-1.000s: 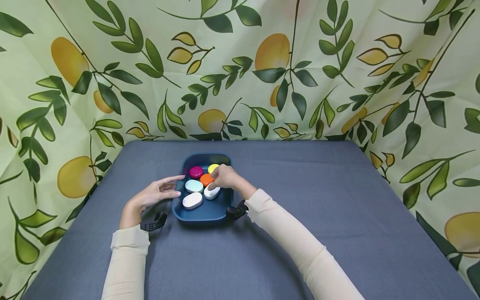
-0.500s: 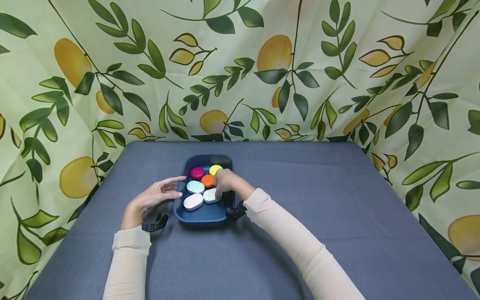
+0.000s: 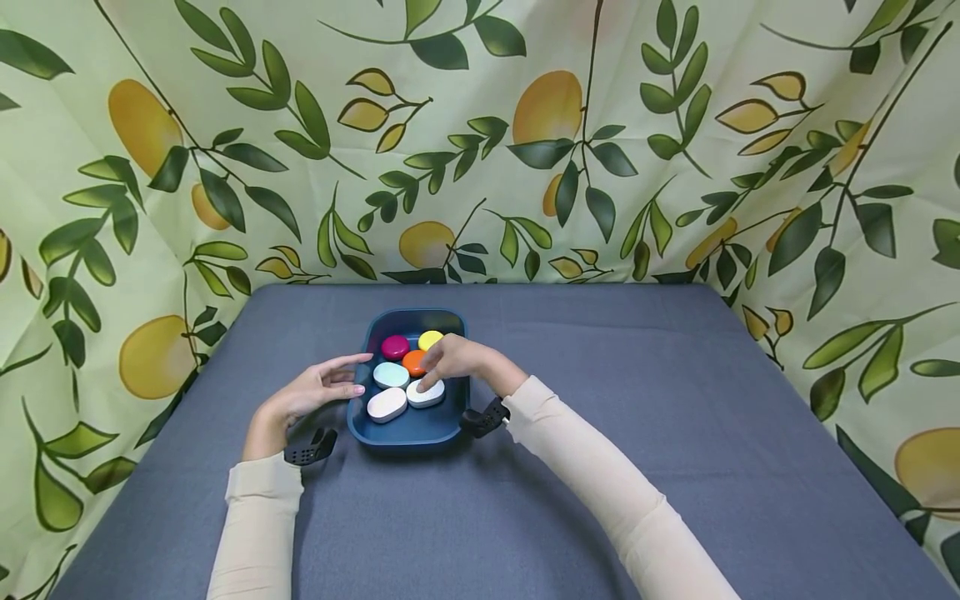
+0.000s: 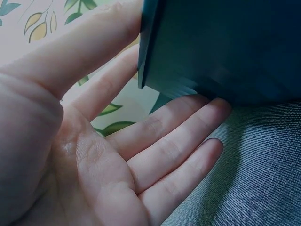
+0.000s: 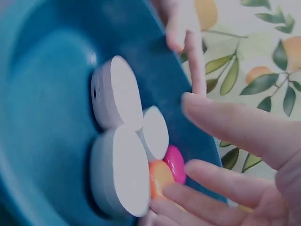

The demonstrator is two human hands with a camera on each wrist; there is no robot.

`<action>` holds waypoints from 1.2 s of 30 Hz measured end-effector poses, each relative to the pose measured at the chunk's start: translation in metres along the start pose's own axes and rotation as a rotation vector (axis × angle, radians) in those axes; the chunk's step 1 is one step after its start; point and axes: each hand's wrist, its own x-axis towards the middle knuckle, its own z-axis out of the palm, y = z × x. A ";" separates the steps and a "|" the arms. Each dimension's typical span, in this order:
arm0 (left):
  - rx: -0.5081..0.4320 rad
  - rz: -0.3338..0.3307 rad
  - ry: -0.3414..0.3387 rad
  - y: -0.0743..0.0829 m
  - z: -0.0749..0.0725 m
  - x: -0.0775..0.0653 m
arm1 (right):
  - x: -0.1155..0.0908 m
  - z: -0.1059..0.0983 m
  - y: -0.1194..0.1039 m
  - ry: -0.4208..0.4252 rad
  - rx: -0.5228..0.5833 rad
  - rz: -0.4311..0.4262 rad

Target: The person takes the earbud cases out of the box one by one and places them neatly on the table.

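Observation:
My left hand (image 3: 306, 392) is at the left side of a blue rounded tray (image 3: 420, 427), thumb and index fingertips right at its rim. In the left wrist view its other fingers extend along the outside, near the tray's bottom. Over the tray hovers my right hand (image 3: 459, 357), fingers spread loosely, its thumb overlapping a white oval case (image 3: 432, 396). Beside that case lie a second white oval case (image 3: 386, 405) and a pale blue oval one (image 3: 391, 375). Behind them sit a glossy magenta (image 3: 395, 347), an orange (image 3: 413, 362) and a yellow rounded piece (image 3: 429, 339), partly behind the right hand.
A grey-blue cloth (image 3: 600, 417) covers the table. Behind and at both sides hangs a light curtain (image 3: 480, 75) printed with leaves and fruit. A black wrist strap (image 3: 483, 418) shows by the right sleeve, another (image 3: 311, 448) by the left.
The right hand held the nearer right white case, which was tilted, then set it flat and let go. Its fingers have loosened and the hand has drawn up slightly. The left hand stays put.

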 end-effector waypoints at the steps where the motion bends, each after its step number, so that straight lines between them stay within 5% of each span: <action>1: -0.002 0.000 0.001 0.000 0.000 0.000 | 0.000 0.001 0.001 0.014 0.057 0.008; 9: -0.001 -0.005 0.005 0.001 0.001 -0.001 | -0.016 0.024 -0.005 0.123 0.539 0.240; 22: -0.007 -0.008 0.003 0.002 0.000 -0.001 | -0.018 0.036 -0.004 0.150 0.812 0.325; 30: -0.011 -0.008 0.004 0.002 0.000 0.000 | -0.011 0.045 0.000 0.176 0.639 0.390; 36: -0.020 -0.003 0.004 0.001 -0.001 -0.001 | -0.007 0.049 0.001 0.173 0.754 0.387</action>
